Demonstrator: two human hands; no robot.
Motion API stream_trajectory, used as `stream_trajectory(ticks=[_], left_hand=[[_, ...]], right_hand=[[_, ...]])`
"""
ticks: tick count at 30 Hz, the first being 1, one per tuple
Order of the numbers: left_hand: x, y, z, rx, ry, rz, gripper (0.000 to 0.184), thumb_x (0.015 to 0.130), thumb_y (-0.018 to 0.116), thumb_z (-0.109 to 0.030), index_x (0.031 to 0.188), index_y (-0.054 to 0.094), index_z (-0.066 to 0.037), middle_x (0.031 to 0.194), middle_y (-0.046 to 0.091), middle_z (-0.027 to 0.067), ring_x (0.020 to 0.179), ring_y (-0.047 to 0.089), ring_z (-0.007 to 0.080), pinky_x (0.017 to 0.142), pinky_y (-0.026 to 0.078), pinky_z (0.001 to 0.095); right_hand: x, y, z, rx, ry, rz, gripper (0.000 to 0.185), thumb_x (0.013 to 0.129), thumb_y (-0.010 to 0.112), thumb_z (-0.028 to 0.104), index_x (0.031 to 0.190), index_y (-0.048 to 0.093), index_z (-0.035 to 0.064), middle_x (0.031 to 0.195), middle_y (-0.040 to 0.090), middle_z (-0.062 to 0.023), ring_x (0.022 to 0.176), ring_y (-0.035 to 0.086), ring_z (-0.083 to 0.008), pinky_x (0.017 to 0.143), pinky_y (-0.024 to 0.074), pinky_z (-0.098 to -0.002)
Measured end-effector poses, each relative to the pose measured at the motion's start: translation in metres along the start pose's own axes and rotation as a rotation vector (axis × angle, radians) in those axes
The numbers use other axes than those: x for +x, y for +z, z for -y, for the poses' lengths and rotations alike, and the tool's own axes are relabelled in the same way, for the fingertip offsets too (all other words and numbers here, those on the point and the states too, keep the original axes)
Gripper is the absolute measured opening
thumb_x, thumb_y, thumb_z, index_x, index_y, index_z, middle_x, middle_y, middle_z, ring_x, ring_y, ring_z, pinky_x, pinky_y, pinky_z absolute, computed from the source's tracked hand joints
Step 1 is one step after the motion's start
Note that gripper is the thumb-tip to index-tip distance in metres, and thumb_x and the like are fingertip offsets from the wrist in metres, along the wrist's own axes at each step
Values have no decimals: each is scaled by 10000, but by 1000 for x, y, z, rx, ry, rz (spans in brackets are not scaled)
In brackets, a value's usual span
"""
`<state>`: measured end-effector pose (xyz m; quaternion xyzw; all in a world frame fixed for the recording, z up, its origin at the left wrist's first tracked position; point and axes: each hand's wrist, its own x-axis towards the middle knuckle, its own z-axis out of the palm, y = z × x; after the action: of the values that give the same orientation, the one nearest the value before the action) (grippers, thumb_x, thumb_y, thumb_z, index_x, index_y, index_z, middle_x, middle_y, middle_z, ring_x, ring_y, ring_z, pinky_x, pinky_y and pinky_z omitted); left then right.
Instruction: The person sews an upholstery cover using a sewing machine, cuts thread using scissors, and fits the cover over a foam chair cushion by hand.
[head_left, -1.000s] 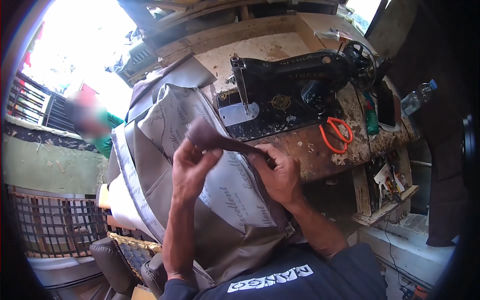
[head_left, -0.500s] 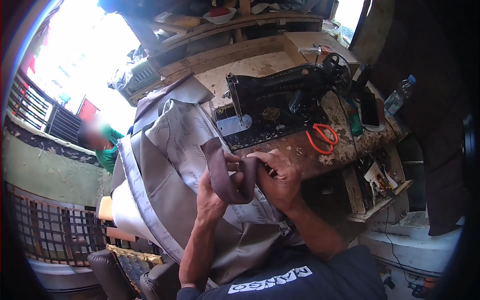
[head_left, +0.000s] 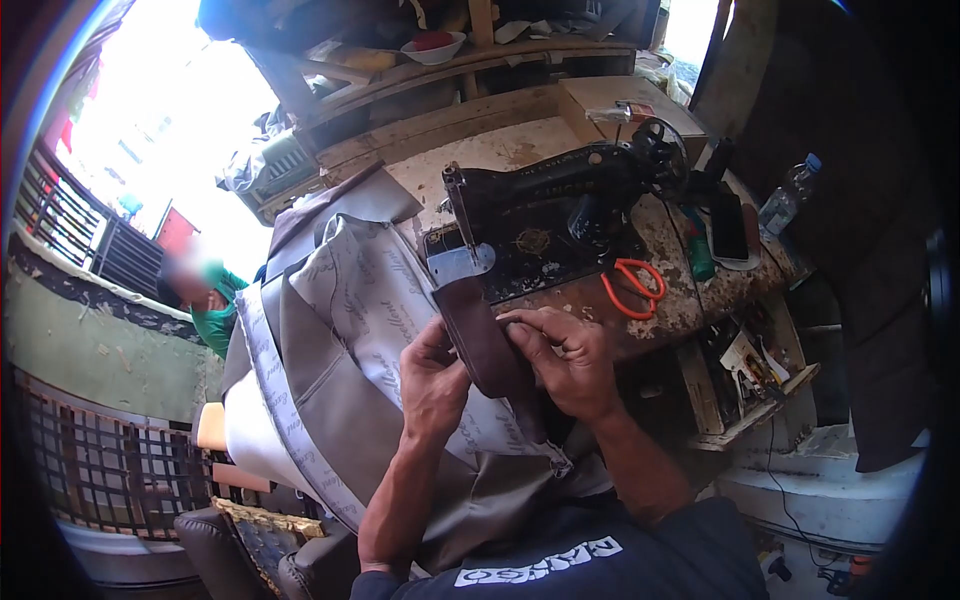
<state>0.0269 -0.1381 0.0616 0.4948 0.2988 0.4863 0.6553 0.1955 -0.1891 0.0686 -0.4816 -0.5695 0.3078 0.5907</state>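
A dark brown fabric strip (head_left: 487, 345) is curled between my two hands, its upper end near the plate of the black sewing machine (head_left: 575, 195). My left hand (head_left: 435, 385) pinches the strip's left edge with bent fingers. On the other side, my right hand (head_left: 572, 365) grips it between thumb and forefinger. Beneath both hands, a large grey cover (head_left: 300, 345) with a printed white backing spreads over the table's left side and down to my lap. Orange-handled scissors (head_left: 637, 290) lie on the table right of my right hand.
A phone (head_left: 735, 235), a green item (head_left: 700, 258) and a plastic bottle (head_left: 788, 200) stand or lie at the table's right. Below them, an open drawer (head_left: 710, 440) holds small tools. A cardboard box (head_left: 640, 95) sits behind the machine. A person in green (head_left: 213, 322) is at the left.
The brown strip has turned from an open loop into a flatter curve, and its upper end has moved toward the machine's plate. My left hand has shifted slightly right.
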Motion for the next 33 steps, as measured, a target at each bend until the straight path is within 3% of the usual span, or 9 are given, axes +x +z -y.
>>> stream_trajectory(ticks=[4, 6, 8, 10, 14, 17, 21, 25, 33], left_hand=[[1, 1, 4, -275, -113, 66, 207, 930, 694, -83, 1110, 649, 10, 1068, 723, 132, 959, 709, 191, 826, 588, 302], [1, 11, -6, -394, -93, 1, 186, 912, 715, -45, 1091, 676, -9, 1064, 722, 76, 943, 696, 142, 812, 589, 299], [0, 2, 0, -376, -58, 17, 175, 921, 696, -30, 1093, 674, -7, 1061, 718, 77, 950, 696, 142, 819, 585, 297], [-1, 2, 3, -367, -22, 42, 166, 929, 678, -15, 1095, 673, -5, 1057, 715, 78, 957, 696, 142, 826, 582, 296], [-6, 24, -3, -109, -16, 71, 183, 926, 681, 10, 1110, 673, 12, 1000, 713, 57, 952, 676, 118, 849, 535, 260], [2, 31, -16, 314, 55, 306, 220, 923, 686, 13, 1136, 629, 29, 1001, 726, 61, 972, 665, 113, 853, 527, 247], [16, 28, -15, 121, -191, 293, 500, 905, 709, 5, 1300, 403, -16, 1000, 735, 117, 964, 675, 129, 837, 539, 256], [22, 25, -20, 195, -216, 307, 667, 888, 687, 53, 1394, 260, -29, 990, 734, 139, 910, 675, 120, 826, 532, 252], [20, 19, -25, 321, -141, 337, 1001, 832, 672, 96, 1574, 20, -63, 947, 745, 148, 842, 690, 133, 769, 540, 261]], right_hand=[[5, -15, -11, -33, -105, 29, 239, 949, 699, 178, 1104, 730, -1, 1030, 748, -150, 944, 721, -232, 793, 548, -314], [13, -37, -26, -288, 84, -119, 282, 914, 706, 150, 1155, 704, 2, 1065, 727, -145, 997, 695, -279, 855, 544, -363], [15, -75, -69, -1170, -51, -190, 429, 858, 698, 85, 1274, 619, 16, 1094, 678, -177, 1078, 641, -353, 915, 521, -435], [3, -110, -116, -1362, 213, -81, 575, 814, 688, 46, 1363, 518, 37, 1104, 632, -214, 1149, 582, -408, 954, 489, -496], [10, -127, -84, -1196, 389, 140, 558, 765, 685, 67, 1295, 520, 10, 1047, 655, -225, 1014, 635, -450, 891, 512, -513], [-8, -130, -63, -754, 391, 151, 556, 737, 771, 130, 1226, 528, 24, 959, 670, -147, 859, 686, -299, 766, 546, -398], [-28, -108, 10, -348, 322, 105, 620, 721, 901, 354, 1114, 562, 14, 919, 664, -112, 801, 665, -190, 666, 544, -344], [-29, -113, 31, -597, 60, 267, 613, 698, 922, 408, 1040, 615, 2, 922, 647, -95, 770, 662, -193, 631, 538, -316], [-18, -115, 33, -623, -28, 368, 592, 682, 926, 411, 1031, 667, 8, 873, 636, -104, 752, 663, -233, 648, 545, -351]])
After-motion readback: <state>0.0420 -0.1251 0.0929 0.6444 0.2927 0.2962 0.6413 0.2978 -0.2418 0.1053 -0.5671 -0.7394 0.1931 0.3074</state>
